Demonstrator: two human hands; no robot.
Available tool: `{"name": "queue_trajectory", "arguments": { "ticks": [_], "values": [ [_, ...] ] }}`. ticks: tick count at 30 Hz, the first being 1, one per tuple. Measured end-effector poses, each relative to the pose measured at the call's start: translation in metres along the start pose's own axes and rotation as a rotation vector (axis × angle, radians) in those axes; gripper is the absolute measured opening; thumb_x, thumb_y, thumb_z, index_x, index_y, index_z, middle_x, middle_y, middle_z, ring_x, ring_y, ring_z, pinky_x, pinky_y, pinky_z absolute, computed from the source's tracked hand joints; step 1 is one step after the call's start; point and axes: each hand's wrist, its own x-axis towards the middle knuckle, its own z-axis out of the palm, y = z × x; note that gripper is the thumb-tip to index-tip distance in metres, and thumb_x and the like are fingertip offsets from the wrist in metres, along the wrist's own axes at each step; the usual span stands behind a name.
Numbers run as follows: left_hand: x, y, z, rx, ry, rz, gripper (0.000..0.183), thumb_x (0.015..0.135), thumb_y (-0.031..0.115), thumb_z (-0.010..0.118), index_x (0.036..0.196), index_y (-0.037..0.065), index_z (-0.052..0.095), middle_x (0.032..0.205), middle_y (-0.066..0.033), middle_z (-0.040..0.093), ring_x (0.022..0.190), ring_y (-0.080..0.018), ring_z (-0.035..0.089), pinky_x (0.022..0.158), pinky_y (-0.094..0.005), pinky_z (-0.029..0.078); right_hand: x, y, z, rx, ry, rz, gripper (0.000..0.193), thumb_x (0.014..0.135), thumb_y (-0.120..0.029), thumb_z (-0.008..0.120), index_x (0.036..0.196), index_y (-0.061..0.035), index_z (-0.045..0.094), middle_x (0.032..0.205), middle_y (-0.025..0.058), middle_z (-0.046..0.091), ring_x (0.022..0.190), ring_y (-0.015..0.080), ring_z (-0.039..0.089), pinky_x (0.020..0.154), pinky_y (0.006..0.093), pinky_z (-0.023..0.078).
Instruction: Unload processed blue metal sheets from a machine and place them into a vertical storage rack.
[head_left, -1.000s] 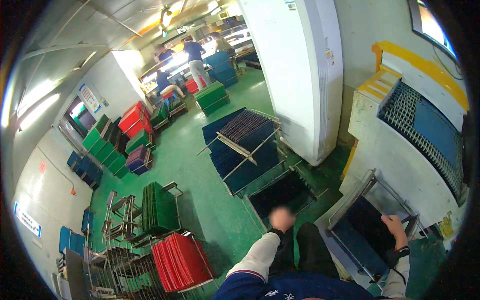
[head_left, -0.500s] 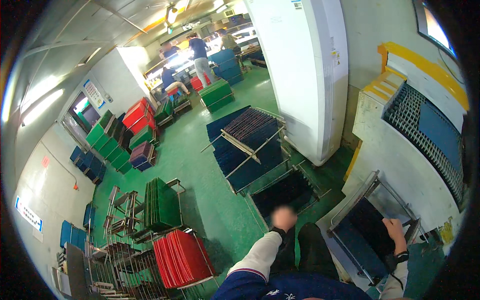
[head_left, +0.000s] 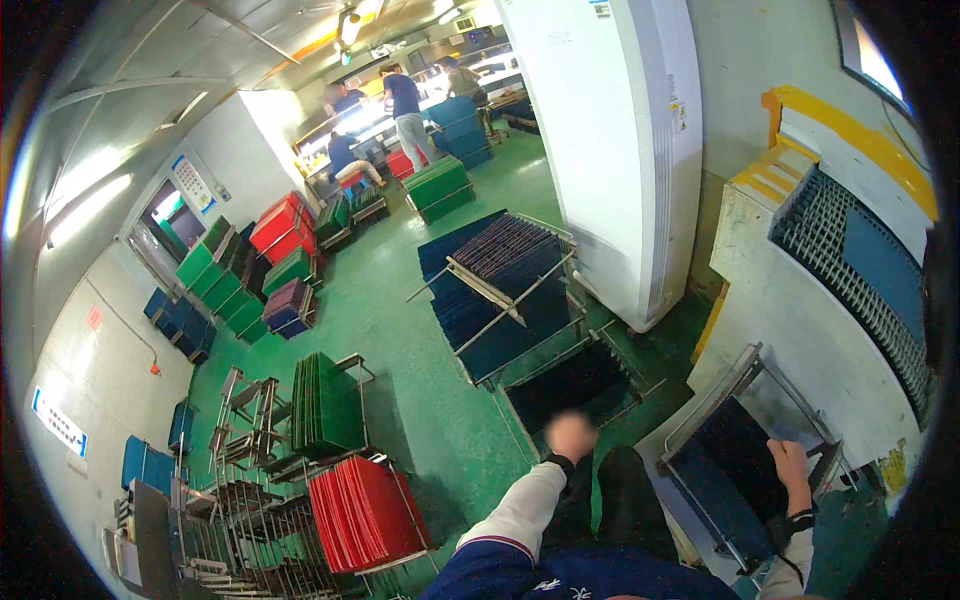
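Green aisle (head_left: 400,295) between racks (head_left: 515,320), right hand (head_left: 790,463) at edge of dark panels (head_left: 742,455), left hand (head_left: 571,436) blurred, grips unclear.

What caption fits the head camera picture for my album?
Right hand at a metal rack of blue panels, with red panels farther left.

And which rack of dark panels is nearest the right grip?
The lower right rack, beside the yellow-trimmed machine: the right grip is at its panels; others stand farther left.

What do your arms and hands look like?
The left hand is blurred; the right hand is bare. Both wear a dark band at the wrist. The sleeves are whitish, and the left one meets navy cloth near the shoulder.
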Motion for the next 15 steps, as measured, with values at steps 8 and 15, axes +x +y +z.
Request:
{"name": "queue_trajectory", "arguments": {
  "ticks": [8,15],
  "values": [
    [0.002,0.000,0.004,0.009,0.019,0.009,0.035,0.079,0.038,0.069,0.097,0.009,0.074,0.104,-0.0111,0.066,0.104,-0.0340,0.062,0.082,-0.0501,0.051,0.003,0.018,0.011,-0.009,0.037,-0.036,0.056,0.092,-0.046,0.063,0.071,0.0055,0.059,0.064,0.0253,0.054,0.057,0.0358,0.056,0.058,0.0486,0.039],
    [0.000,-0.001,0.005,-0.008,0.048,0.012,0.033,0.078,0.036,0.069,0.095,0.008,0.074,0.102,-0.0121,0.066,0.103,-0.0351,0.062,0.082,-0.0512,0.051,0.004,0.020,0.015,-0.018,0.082,-0.060,0.054,0.092,-0.044,0.064,0.072,0.0062,0.059,0.067,0.0271,0.055,0.061,0.0408,0.059,0.059,0.0490,0.039]
  ]
}}
